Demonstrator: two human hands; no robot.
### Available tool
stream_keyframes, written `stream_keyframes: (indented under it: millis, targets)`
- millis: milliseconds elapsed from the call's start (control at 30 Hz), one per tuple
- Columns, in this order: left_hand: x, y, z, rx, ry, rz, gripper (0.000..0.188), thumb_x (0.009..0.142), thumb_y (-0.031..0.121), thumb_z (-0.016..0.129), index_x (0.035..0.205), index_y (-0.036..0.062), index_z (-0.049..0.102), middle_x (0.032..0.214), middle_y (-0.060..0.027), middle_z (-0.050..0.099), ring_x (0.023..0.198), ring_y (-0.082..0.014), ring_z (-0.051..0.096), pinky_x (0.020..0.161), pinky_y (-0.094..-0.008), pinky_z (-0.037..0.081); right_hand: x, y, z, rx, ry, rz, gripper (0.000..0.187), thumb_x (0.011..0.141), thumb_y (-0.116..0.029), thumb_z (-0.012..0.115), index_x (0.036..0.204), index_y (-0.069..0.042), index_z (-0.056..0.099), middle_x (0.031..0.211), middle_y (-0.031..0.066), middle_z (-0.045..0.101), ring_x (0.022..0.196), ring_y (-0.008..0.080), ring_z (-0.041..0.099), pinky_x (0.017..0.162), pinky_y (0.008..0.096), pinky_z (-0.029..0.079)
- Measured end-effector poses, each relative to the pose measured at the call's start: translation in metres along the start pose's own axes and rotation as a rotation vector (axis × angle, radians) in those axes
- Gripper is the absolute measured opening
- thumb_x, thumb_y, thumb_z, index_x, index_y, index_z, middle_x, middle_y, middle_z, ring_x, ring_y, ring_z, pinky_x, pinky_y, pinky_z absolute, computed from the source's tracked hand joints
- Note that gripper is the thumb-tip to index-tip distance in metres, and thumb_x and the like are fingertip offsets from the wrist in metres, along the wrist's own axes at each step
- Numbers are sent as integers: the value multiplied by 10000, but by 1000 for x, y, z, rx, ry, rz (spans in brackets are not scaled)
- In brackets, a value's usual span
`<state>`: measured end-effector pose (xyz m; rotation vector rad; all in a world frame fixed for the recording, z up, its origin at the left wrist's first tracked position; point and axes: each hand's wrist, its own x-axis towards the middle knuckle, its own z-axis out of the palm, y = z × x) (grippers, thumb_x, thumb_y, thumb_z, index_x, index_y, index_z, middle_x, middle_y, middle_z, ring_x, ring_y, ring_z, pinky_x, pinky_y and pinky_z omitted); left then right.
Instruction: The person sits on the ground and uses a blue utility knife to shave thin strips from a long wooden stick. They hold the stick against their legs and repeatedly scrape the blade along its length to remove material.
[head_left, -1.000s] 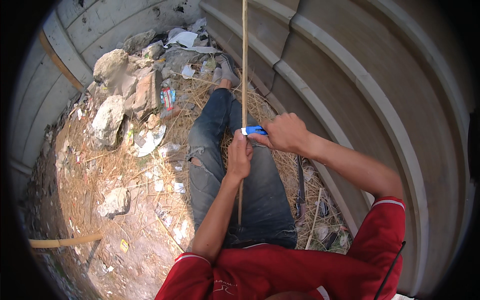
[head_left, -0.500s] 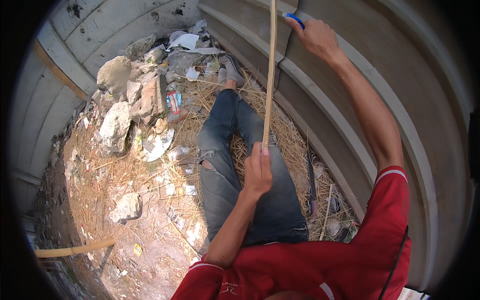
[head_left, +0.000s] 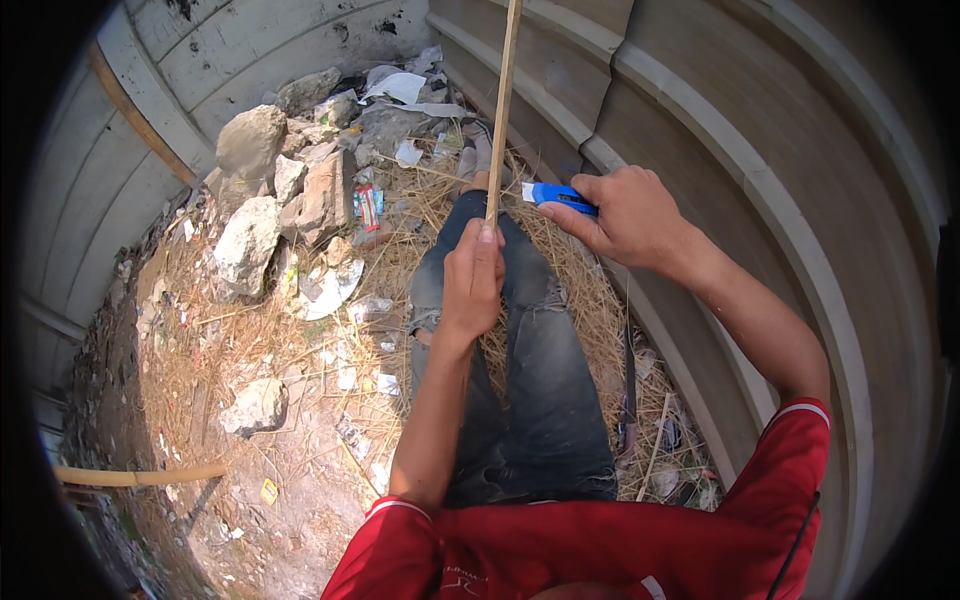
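Note:
A long, thin strip of pale wood or bamboo [head_left: 505,95] rises from my left hand [head_left: 473,275] and runs out past the top edge. The fingers of that hand are wrapped round its lower end, thumb uppermost. To the right, my right hand [head_left: 635,215] grips a blue utility knife [head_left: 565,197]. The knife's short, pale tip points left toward the strip, with a small gap between them. Below both hands are my legs in worn dark jeans [head_left: 555,390], torn at the knees.
Corrugated metal sheeting [head_left: 760,160] curves up close on my right. Rocks [head_left: 247,240] and litter are heaped at the far left, by a pale wall [head_left: 250,60]. Straw [head_left: 590,295] covers the ground about my legs. A yellowish pole [head_left: 150,476] juts in at lower left.
My right hand has come down and toward me with the knife, from high up by the metal wall to beside the strip. My left hand has moved forward and slightly left, still gripping the strip.

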<state>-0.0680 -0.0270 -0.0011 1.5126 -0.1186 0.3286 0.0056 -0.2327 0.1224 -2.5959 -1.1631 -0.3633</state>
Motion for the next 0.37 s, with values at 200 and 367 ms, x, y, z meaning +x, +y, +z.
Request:
stream_keyframes:
  millis: [200,367]
  targets:
    - [-17,-26,13,-135,-31,13,632,1089,647,273,1019,72,525,660,59,373,536,-32,310,467,-211,238,-30,-28,42,-2,-234,16,596,985,-593,583,852,-38,754,633,183,677,623,399,697,622,486,562]
    - [-24,-39,14,-80,-35,11,765,1025,771,213,1060,75,528,676,51,389,544,-34,319,467,-207,249,-30,-27,49,-52,-250,54,609,970,-614,594,862,-36,750,665,196,697,649,406,712,639,499,573]
